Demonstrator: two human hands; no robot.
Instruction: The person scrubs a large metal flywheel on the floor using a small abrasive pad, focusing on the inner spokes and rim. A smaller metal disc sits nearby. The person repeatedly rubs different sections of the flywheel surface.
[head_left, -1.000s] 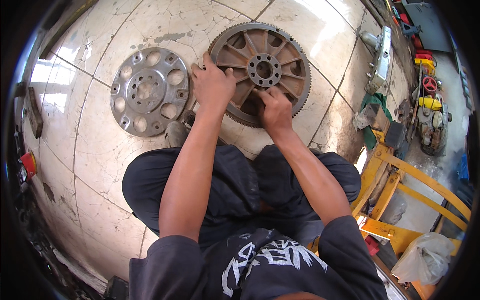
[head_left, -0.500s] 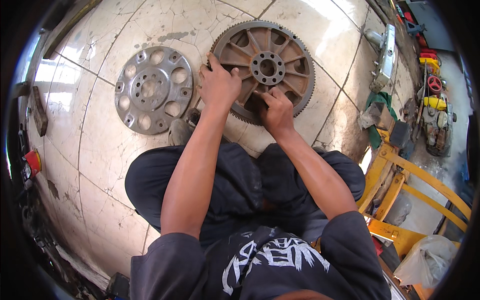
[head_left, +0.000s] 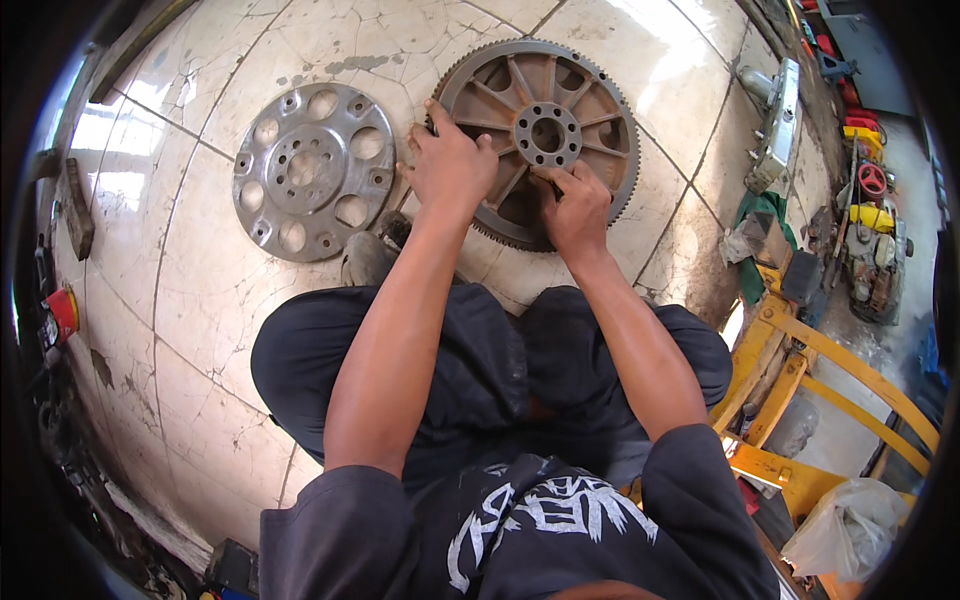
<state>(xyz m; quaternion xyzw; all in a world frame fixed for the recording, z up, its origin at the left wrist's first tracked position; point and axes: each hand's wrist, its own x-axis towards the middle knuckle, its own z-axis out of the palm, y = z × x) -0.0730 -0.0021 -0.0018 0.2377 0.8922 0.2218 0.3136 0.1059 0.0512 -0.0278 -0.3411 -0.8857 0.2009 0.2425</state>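
A large toothed flywheel (head_left: 606, 120) with a rust-brown ribbed face and a grey drilled hub (head_left: 547, 160) lies on the tiled floor in front of me. My left hand (head_left: 455, 168) rests at its left rim, fingers spread, the index finger on the toothed edge. Over the lower part of the wheel, my right hand (head_left: 582, 212) has its fingers curled, with the fingertips close to the hub's lower edge. Whatever is in those fingers, if anything, is hidden. To the left, apart from both hands, lies a flat grey metal disc (head_left: 335, 188) with round holes.
A shoe (head_left: 366, 262) sits between disc and flywheel, near my knees. On the right are a silver metal part (head_left: 775, 130), a green cloth (head_left: 765, 205), a yellow metal frame (head_left: 785, 385) and a plastic bag (head_left: 850, 525). A wooden piece (head_left: 77, 212) lies far left.
My right hand has moved up the flywheel toward the hub. The left hand stays at the rim. The whole view has shifted slightly.
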